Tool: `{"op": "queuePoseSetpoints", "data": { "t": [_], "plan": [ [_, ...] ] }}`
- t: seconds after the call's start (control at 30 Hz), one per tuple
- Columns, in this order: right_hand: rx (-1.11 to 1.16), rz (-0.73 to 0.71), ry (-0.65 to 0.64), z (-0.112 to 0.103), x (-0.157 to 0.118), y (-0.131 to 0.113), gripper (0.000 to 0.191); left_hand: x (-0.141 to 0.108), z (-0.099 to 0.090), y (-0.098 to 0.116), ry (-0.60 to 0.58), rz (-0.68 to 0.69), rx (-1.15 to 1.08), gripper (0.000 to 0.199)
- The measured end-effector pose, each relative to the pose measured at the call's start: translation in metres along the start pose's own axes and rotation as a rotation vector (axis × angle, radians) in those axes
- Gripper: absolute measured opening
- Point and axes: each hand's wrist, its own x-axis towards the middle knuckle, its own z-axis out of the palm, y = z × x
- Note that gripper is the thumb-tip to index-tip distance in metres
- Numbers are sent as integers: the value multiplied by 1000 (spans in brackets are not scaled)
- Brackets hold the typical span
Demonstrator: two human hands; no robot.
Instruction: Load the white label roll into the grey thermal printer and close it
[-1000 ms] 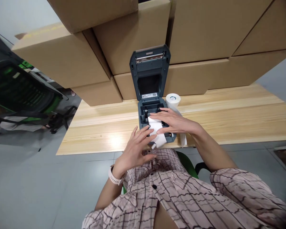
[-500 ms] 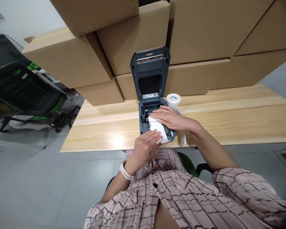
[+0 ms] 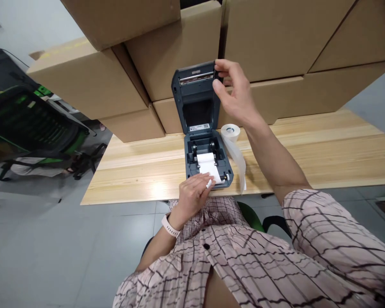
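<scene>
Over on the left stands a dark office chair [image 3: 32, 117], with stacked cardboard boxes [image 3: 90, 83] along the far side of the wooden table [image 3: 125, 175]. The person's left hand [image 3: 191, 196], fingers side by side, lies over the near end of a white paper strip [image 3: 208, 166]; whether the thumb pinches it I can't tell. The strip sits inside the open label printer [image 3: 224, 161], mid-table at the near edge. Above, the right hand pinches the right corner of its raised lid [image 3: 196, 91] between thumb and fingers. Just right of the printer stands a white roll [image 3: 231, 135], its loose tail trailing nearer.
</scene>
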Motion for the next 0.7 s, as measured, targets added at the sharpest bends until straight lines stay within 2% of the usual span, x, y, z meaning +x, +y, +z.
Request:
{"op": "queuePoseSetpoints", "data": {
  "t": [0.1,0.2,0.27,0.33,0.43,0.5,0.57,0.63,0.7],
  "plan": [
    [-121,-3,35,7,23,3,51,-2,0,-1,-2,-10,4,14],
    [-128,-48,92,13,43,10,54,-4,-1,-2,-1,-2,15,15],
    [-62,-64,42,19,55,16,57,-5,-1,-2,-8,-5,15,15],
    [11,-39,-63,26,64,21,56,-5,-1,-1,-6,-2,14,15],
    [46,-12,-157,29,65,18,60,-4,-1,0,23,22,8,13],
    [50,-66,-132,21,53,6,69,-6,-1,1,26,42,-3,12],
    [69,-137,-82,6,30,-11,70,-13,-2,1,13,71,4,20],
    [90,-183,-48,-10,-3,-30,62,-25,-4,2,8,99,60,37],
    [112,-192,-28,-23,-43,-46,52,-37,-7,3,60,103,139,60]
  ]
}}
